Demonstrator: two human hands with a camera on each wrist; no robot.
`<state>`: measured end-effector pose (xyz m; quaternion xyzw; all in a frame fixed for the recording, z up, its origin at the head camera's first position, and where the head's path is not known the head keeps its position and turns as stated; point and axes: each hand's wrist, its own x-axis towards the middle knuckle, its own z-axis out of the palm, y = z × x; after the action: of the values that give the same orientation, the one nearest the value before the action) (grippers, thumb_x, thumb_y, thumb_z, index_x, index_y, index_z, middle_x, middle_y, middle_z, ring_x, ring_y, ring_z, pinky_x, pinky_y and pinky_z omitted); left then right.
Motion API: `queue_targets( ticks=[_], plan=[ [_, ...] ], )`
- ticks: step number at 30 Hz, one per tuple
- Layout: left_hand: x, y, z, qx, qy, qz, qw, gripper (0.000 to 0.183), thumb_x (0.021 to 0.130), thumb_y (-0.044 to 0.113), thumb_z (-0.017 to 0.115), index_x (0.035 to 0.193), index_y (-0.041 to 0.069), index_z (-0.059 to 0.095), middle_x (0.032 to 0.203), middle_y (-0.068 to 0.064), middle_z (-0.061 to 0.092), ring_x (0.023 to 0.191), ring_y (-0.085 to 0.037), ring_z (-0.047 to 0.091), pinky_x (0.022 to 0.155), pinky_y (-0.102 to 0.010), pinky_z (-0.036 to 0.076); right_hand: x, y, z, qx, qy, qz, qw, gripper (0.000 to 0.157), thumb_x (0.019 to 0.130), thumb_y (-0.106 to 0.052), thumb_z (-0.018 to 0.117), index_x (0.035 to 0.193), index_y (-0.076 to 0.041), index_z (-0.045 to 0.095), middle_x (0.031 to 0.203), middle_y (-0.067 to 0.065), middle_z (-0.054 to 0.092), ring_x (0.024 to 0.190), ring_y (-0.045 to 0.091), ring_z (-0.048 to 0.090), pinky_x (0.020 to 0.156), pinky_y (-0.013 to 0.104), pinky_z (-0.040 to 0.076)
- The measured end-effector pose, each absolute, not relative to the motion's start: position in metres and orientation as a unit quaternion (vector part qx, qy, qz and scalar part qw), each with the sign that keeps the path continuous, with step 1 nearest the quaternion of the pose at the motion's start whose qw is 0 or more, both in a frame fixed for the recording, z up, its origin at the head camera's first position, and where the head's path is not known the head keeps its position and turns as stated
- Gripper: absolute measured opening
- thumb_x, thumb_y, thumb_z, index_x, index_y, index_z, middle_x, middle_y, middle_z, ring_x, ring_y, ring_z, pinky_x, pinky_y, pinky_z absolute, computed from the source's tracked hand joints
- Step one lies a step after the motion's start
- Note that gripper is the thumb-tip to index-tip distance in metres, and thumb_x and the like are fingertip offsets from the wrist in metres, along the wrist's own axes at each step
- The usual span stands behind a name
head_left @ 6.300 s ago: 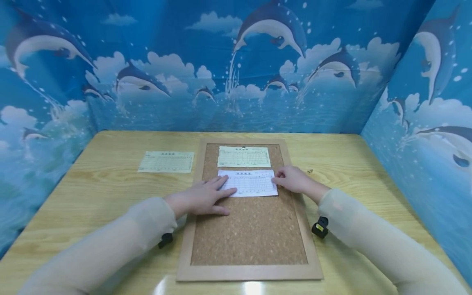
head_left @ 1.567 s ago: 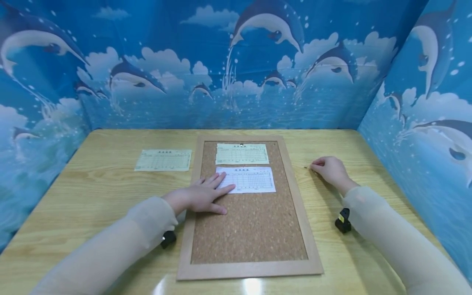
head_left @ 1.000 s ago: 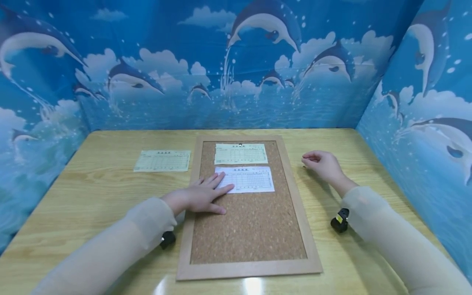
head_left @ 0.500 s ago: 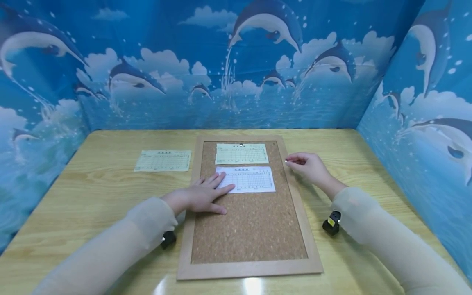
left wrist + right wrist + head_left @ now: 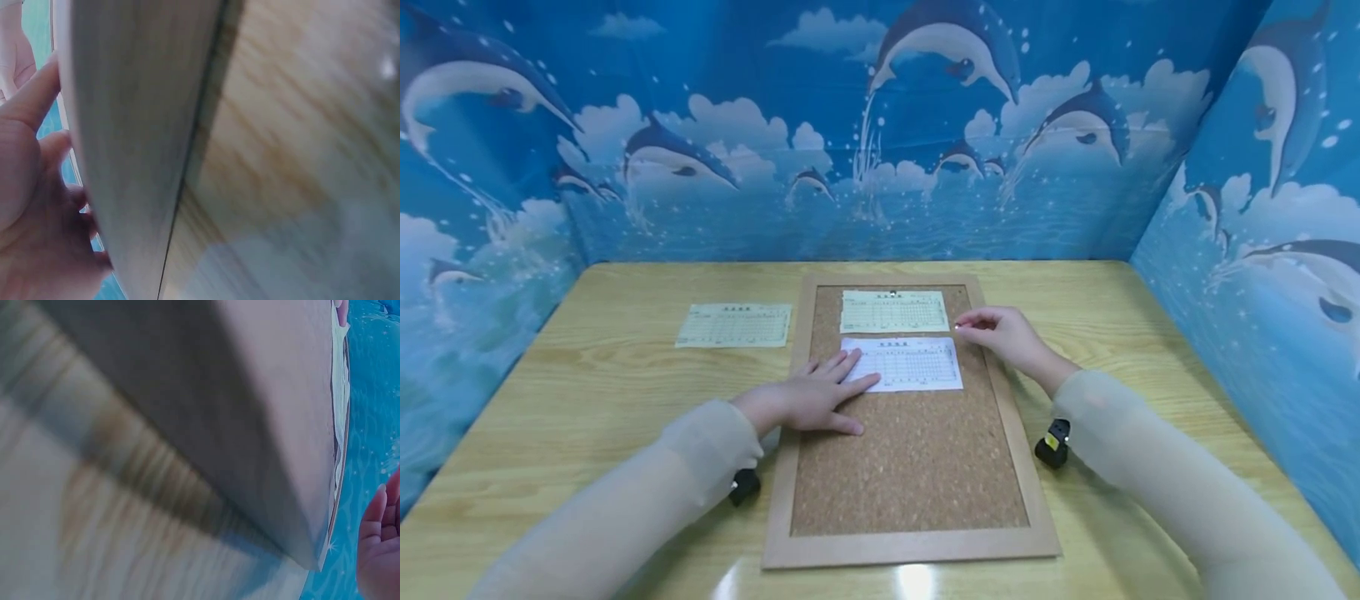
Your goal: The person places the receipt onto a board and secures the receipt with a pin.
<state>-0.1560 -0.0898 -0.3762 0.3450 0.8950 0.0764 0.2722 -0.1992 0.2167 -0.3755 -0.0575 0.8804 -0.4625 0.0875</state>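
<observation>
My left hand lies with fingers spread on the cork board, its fingertips pressing the left end of a white printed slip. In the left wrist view, the left hand shows beside the board's frame. Between right thumb and forefinger, my right hand pinches a tiny shiny thumbtack, just above the white slip's upper right corner. A pale green slip lies above the white one, with a small tack at its top edge. The right wrist view catches only part of the right hand.
Another pale green slip lies on the wooden table, left of the board. The board's raised wooden frame borders the cork. A blue dolphin-print curtain stands behind the table and at both sides.
My right hand left the white slip's right edge, reached to the table right of the board, and came back left over the board with a thumbtack. The left hand stayed on the slip.
</observation>
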Motion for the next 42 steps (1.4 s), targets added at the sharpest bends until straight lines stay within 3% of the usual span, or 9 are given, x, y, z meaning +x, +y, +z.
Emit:
queue_targets(
  ticks=[7,42],
  plan=[
    [-0.154,-0.09,-0.374,0.348,0.894,0.091,0.269,0.076,0.089,0.056,0.049,0.151,0.028,0.014,0.154,-0.012,-0.012,0.14,-0.028,-0.012,0.108,-0.054,-0.001,-0.205,0.21,-0.374,-0.071,0.88,-0.46,0.091,0.029,0.086,-0.018,0.068,0.11,-0.002,0.067,0.096,0.009,0.063,0.085,0.023,0.055,0.073,0.037,0.047],
    [-0.157,-0.092,-0.378,0.343,0.895,0.072,0.275,0.076,0.088,0.062,0.044,0.15,0.034,0.008,0.154,-0.007,-0.016,0.139,-0.025,-0.016,0.109,-0.053,-0.002,-0.211,0.193,-0.359,-0.1,0.871,-0.459,0.147,0.032,0.089,-0.023,0.065,0.115,-0.006,0.065,0.105,0.007,0.062,0.094,0.022,0.056,0.082,0.042,0.047]
  ],
)
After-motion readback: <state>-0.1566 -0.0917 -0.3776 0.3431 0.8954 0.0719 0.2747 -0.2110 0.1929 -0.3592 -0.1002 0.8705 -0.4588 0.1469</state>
